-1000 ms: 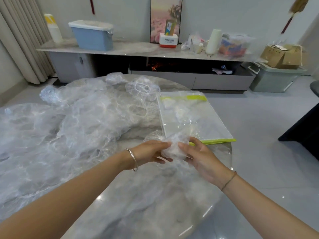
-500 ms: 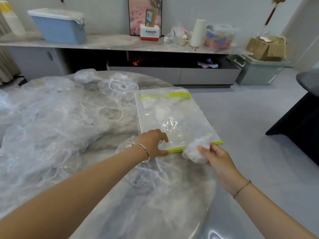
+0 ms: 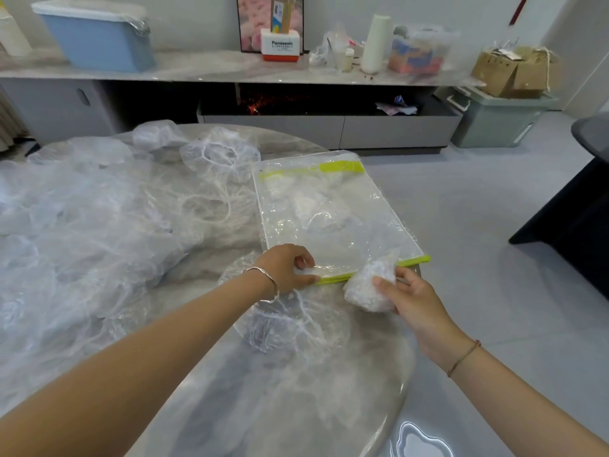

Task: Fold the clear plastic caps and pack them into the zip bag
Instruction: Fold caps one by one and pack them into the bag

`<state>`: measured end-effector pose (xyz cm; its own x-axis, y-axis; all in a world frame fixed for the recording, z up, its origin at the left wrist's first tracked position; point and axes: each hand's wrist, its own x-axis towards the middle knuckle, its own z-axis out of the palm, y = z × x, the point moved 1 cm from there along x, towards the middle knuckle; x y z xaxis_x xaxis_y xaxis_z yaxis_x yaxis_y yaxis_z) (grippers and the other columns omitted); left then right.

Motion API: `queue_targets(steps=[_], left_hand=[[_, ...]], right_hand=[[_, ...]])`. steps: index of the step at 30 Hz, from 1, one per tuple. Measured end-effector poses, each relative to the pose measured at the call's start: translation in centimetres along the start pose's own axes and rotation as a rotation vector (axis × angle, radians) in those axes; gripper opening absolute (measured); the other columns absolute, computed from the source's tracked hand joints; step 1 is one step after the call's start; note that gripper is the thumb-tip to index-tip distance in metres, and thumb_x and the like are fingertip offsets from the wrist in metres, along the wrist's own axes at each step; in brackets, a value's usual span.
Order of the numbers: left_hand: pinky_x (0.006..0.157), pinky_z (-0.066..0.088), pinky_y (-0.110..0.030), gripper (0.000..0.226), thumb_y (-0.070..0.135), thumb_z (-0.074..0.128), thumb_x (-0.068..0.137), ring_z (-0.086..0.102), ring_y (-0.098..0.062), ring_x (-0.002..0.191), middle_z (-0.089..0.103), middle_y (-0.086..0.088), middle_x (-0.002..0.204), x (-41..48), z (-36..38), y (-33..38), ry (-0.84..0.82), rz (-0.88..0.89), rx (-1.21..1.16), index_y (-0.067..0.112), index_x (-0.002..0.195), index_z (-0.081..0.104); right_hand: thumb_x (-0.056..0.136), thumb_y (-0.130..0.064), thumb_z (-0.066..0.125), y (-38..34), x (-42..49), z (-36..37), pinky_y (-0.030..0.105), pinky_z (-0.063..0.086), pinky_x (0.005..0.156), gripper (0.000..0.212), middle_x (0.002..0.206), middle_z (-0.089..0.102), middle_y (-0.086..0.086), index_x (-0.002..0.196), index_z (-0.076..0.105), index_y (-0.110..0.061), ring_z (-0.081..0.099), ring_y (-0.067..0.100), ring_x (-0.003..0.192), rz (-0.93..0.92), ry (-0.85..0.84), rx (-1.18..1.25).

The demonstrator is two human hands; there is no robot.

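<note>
By zip bag (image 3: 329,225): cap (image 3: 364,290) in rt hand (image 3: 416,303)

This looks like a home living room. A long low cabinet (image 3: 395,130) lines the wall, bearing a framed picture (image 3: 252,24), a blue storage bin (image 3: 99,47) and household clutter. A cardboard box (image 3: 517,72) sits on a green tub (image 3: 494,123), and a round marble surface (image 3: 296,407) stands on the tiled floor (image 3: 461,209).

Pale grey floor (image 3: 478,209), white wall (image 3: 197,21), long low cabinet (image 3: 362,130) (marble-topped, cluttered).
</note>
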<state>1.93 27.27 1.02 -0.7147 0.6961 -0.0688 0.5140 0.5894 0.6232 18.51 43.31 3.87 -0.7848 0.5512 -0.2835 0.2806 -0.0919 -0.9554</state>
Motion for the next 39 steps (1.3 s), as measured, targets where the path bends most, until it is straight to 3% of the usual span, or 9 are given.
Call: queue_targets(steps=[5, 10, 14, 18, 22, 26, 29, 33, 39], left_hand=[[0.062, 0.033, -0.015, 0.015, 0.029, 0.061, 0.089, 0.045, -0.002, 0.07, 0.057, 0.004, 0.096, -0.4, -0.8, 0.6, -0.042, 0.069, 0.201, 0.016, 0.095, 0.065], [0.058, 0.032, -0.022, 0.012, 0.031, 0.054, 0.093, 0.041, -0.007, 0.068, 0.047, 0.014, 0.076, -1.5, -1.0, 0.7, 0.172, 0.06, 0.135, 0.02, 0.09, 0.058], [0.063, 0.047, -0.032, 0.016, 0.032, 0.048, 0.096, 0.055, -0.011, 0.079, 0.062, 0.011, 0.088, -2.4, -1.5, 1.4, 0.336, 0.139, 0.146, 0.018, 0.094, 0.055], [0.06, 0.048, -0.038, 0.016, 0.033, 0.043, 0.098, 0.047, -0.009, 0.059, 0.064, 0.008, 0.092, -2.2, -1.4, 1.3, 0.347, 0.114, 0.036, 0.02, 0.092, 0.05], [0.067, 0.046, -0.034, 0.016, 0.03, 0.045, 0.098, 0.049, -0.01, 0.072, 0.063, 0.008, 0.087, -2.1, -0.8, 1.1, 0.331, 0.182, -0.062, 0.016, 0.093, 0.052], [0.094, 0.042, -0.038, 0.011, 0.037, 0.041, 0.097, 0.055, -0.009, 0.109, 0.064, 0.01, 0.116, -2.1, -0.2, 0.9, 0.266, 0.246, -0.183, 0.035, 0.087, 0.042], [0.107, 0.027, -0.052, 0.01, 0.041, 0.037, 0.099, 0.051, -0.004, 0.119, 0.059, 0.013, 0.124, -2.3, 0.2, 0.8, 0.185, 0.224, -0.204, 0.039, 0.09, 0.041], [0.112, 0.016, -0.046, 0.013, 0.04, 0.036, 0.099, 0.049, 0.005, 0.116, 0.059, 0.017, 0.122, -2.5, 0.4, 0.4, 0.157, 0.205, -0.261, 0.035, 0.091, 0.045], [0.112, 0.013, -0.038, 0.013, 0.046, 0.034, 0.095, 0.049, 0.006, 0.114, 0.06, 0.018, 0.119, -2.2, 0.6, -0.1, 0.164, 0.22, -0.295, 0.039, 0.087, 0.042]], right_hand=[[0.089, -0.014, 0.064, 0.3, 0.2, 0.2, 0.026, 0.052, 0.08, 0.03, 0.1, 0.072, 0.002, 0.118, 0.055, -0.011, 0.067, 0.016, 0.092, -0.004, 0.034, 0.008], [0.093, -0.011, 0.057, 0.1, 0.2, 0.4, 0.028, 0.05, 0.059, 0.023, 0.098, 0.064, 0.004, 0.11, 0.043, -0.018, 0.061, 0.014, 0.077, -0.065, 0.15, -0.041], [0.087, -0.001, 0.058, -1.2, -0.1, 0.7, 0.015, 0.037, 0.064, 0.034, 0.086, 0.05, -0.006, 0.087, 0.039, -0.029, 0.044, 0.009, 0.069, -0.57, 0.222, -0.425], [0.086, 0.004, 0.051, -1.9, 0.3, 2.6, 0.004, 0.031, 0.083, 0.016, 0.101, 0.054, 0.001, 0.091, 0.061, -0.008, 0.05, 0.007, 0.09, -1.01, 0.193, -0.851], [0.092, -0.022, 0.043, 1.5, 1.8, 3.7, 0.023, 0.028, 0.102, 0.037, 0.128, 0.056, 0.005, 0.123, 0.06, -0.009, 0.052, 0.02, 0.118, -0.924, -0.047, -1.159], [0.086, -0.062, -0.003, 2.4, 2.1, 4.0, 0.019, -0.015, 0.113, 0.075, 0.151, 0.001, -0.02, 0.15, 0.011, -0.027, -0.008, -0.002, 0.141, -0.663, -0.327, -1.257], [0.086, -0.063, -0.009, 2.4, 3.1, 4.9, 0.023, -0.012, 0.115, 0.076, 0.157, 0.0, -0.015, 0.151, 0.007, -0.027, -0.008, 0.003, 0.143, -0.542, -0.364, -1.264], [0.104, -0.034, 0.015, 1.8, 6.9, 6.9, 0.031, -0.002, 0.118, 0.049, 0.16, -0.002, -0.007, 0.151, 0.016, -0.023, -0.006, 0.012, 0.146, -0.489, -0.35, -1.268], [0.104, -0.038, 0.017, 1.0, 13.1, 9.6, 0.038, -0.004, 0.117, 0.056, 0.157, -0.02, -0.005, 0.151, -0.009, -0.024, -0.017, 0.018, 0.145, -0.391, -0.28, -1.428]])
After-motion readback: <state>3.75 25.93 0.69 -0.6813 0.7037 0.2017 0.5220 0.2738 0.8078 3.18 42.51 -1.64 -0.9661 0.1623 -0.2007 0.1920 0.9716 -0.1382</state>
